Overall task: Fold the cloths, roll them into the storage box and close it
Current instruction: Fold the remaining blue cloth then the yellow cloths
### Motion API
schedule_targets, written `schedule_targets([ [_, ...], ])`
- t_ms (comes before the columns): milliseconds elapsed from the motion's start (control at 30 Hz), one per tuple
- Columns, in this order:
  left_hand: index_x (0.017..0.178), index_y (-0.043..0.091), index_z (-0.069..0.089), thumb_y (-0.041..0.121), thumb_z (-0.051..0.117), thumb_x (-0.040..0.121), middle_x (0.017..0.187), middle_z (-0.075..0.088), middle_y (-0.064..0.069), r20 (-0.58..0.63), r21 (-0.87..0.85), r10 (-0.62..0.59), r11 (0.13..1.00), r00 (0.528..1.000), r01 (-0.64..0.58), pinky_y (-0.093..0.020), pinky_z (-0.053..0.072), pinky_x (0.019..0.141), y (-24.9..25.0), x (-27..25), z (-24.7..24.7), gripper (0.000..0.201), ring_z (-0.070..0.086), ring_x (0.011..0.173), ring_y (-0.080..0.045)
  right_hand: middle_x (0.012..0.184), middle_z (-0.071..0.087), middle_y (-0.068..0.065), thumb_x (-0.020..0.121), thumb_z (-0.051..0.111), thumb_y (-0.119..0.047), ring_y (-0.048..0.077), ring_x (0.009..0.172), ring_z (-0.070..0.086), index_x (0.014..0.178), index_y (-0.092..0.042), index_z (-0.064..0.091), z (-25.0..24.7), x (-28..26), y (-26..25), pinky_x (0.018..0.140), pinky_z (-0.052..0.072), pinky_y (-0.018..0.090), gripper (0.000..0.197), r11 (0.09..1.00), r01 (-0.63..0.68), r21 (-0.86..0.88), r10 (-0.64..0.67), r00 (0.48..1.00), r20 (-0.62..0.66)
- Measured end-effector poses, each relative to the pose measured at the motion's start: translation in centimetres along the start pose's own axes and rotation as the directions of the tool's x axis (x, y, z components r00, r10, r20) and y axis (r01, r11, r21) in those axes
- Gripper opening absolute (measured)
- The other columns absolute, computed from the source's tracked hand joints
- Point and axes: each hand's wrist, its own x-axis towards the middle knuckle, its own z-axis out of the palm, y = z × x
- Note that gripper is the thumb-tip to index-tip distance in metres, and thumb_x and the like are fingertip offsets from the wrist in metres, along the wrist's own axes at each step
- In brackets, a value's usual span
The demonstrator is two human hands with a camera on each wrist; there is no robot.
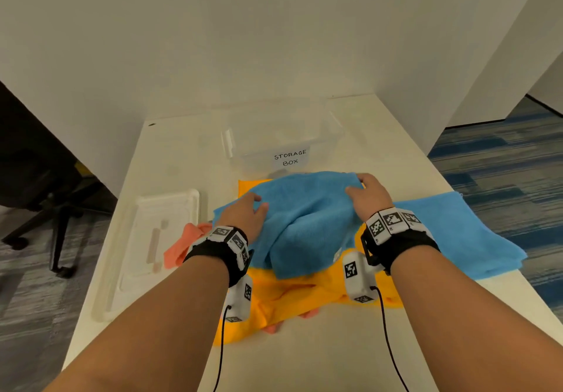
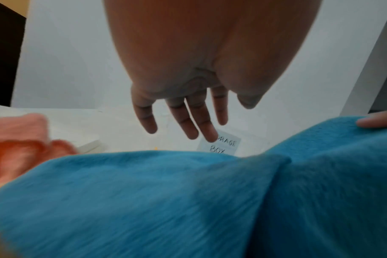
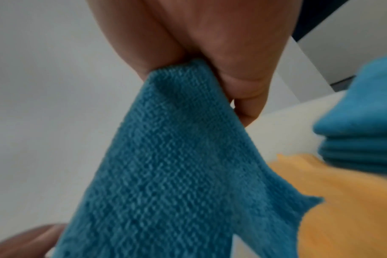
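Hands both on blue cloth [image 1: 304,221] at table [image 1: 320,355] centre, near side of storage box [image 1: 283,145]. R hand [image 1: 370,193] pinches far right edge of cloth, fingers curled round the fabric (clear in R wrist view). L hand [image 2: 188,73] above cloth's left part w/ fingers [image 2: 188,125] straight and spread, holding nothing. Blue cloth rumpled, lying over yellow cloth [image 1: 292,297]; pink cloth [image 1: 182,245] pokes out at left. Folded blue stack [image 1: 457,233] just right. Box open, clear, labelled. Lid [image 1: 152,239] flat at left.
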Motion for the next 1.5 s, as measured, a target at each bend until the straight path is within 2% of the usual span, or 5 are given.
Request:
schedule_targets([
  [500,0.128,0.034,0.056,0.063,0.010,0.090,0.140,0.049,0.001,-0.207,-0.053,0.637,0.750,0.742,-0.659,-0.042,0.020,0.115,14.5,-0.3,-4.3,0.067,0.034,0.137,-0.016,0.113,0.061,-0.008,0.098,0.046,-0.018,0.009,0.104,0.052,0.120,-0.023,0.062,-10.3,-1.8,-8.0,0.086,0.035,0.021,0.027,0.774,0.606,-0.182,-0.536,0.780,0.323],
  [733,0.115,0.020,0.061,0.042,0.022,0.103,0.121,0.061,0.005,0.007,-0.374,0.534,0.785,0.845,-0.493,-0.016,0.035,0.093,17.9,-2.5,-4.9,0.046,0.052,0.115,-0.009,0.099,0.066,-0.011,0.096,0.052,-0.024,0.006,0.096,0.059,0.105,-0.023,0.067,-13.9,-1.6,-8.2,0.080,0.043,0.017,0.018,0.765,0.623,-0.163,-0.558,0.768,0.315],
  [1000,0.059,0.028,0.048,0.043,0.054,0.084,0.066,0.047,0.008,0.028,-0.690,0.484,0.642,0.875,-0.333,-0.027,0.037,0.068,20.1,-3.1,-4.4,0.030,0.044,0.070,-0.012,0.095,0.068,0.000,0.095,0.056,-0.025,0.017,0.092,0.062,0.102,-0.017,0.068,-16.0,-1.5,-8.4,0.084,0.048,0.033,0.016,0.765,0.629,-0.138,-0.597,0.773,0.216],
  [1333,0.072,0.023,0.042,0.020,0.071,0.083,0.067,0.041,0.002,-0.120,-0.373,0.524,0.764,0.843,-0.527,-0.016,0.031,0.051,19.4,-2.4,-7.4,0.032,0.037,0.060,-0.008,0.083,0.065,0.000,0.089,0.063,-0.040,0.018,0.082,0.059,0.087,-0.017,0.068,-16.9,-1.1,-8.0,0.074,0.046,0.033,0.023,0.785,0.571,-0.240,-0.579,0.814,0.044],
  [1500,0.079,0.034,0.061,0.040,0.070,0.081,0.074,0.061,0.011,-0.136,-0.053,0.503,0.857,0.854,-0.513,-0.029,0.047,0.071,19.1,-2.1,-10.1,0.011,0.058,0.073,-0.007,0.074,0.059,-0.006,0.089,0.060,-0.044,0.013,0.075,0.054,0.081,-0.020,0.065,-17.3,-1.2,-8.3,0.064,0.038,0.026,0.026,0.762,0.548,-0.345,-0.590,0.807,-0.021],
])
